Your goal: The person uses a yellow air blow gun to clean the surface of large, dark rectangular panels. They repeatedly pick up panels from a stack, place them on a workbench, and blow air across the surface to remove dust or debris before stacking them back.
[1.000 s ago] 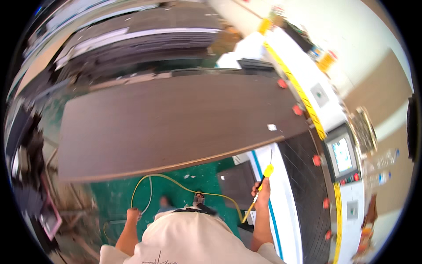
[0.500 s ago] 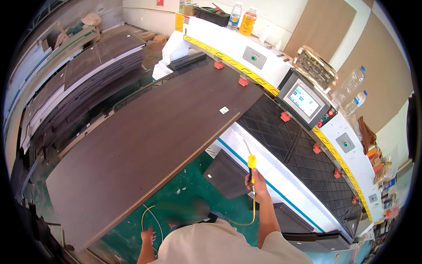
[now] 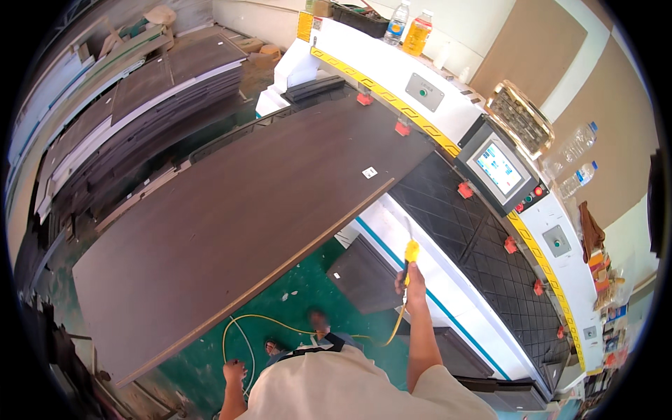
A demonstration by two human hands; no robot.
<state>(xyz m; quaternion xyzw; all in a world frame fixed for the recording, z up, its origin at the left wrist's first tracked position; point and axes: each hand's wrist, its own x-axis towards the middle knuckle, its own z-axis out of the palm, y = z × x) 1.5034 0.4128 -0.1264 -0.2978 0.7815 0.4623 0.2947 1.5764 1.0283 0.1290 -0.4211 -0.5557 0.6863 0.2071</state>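
Note:
My right hand (image 3: pixel 414 281) is closed around a yellow air blow gun (image 3: pixel 411 252) with a thin metal nozzle pointing up and away. A yellow hose (image 3: pixel 280 322) drops from the gun and loops left above the green floor. At the lower left, my left hand (image 3: pixel 234 371) hangs low with loosely curled, slightly parted fingers. The hose passes right beside it, and I see no clear grip on it. A long dark brown panel (image 3: pixel 231 210) with a bare near edge and a small white label (image 3: pixel 369 172) lies ahead of me, its far end on the machine bed.
The white machine (image 3: pixel 381 73) has a yellow-marked edge, red blocks, a touch screen (image 3: pixel 498 168) and a black grid bed (image 3: pixel 455 210). Bottles (image 3: pixel 418 33) stand on top. Stacked dark panels (image 3: pixel 168 87) fill the left. Another dark panel (image 3: pixel 367 276) leans against the machine's side.
The view has shifted slightly, so the machine and panel sit a little further right. My feet, blurred or hidden before, now show. The hose stretches in a wider curve; the blow gun stays in my right hand.

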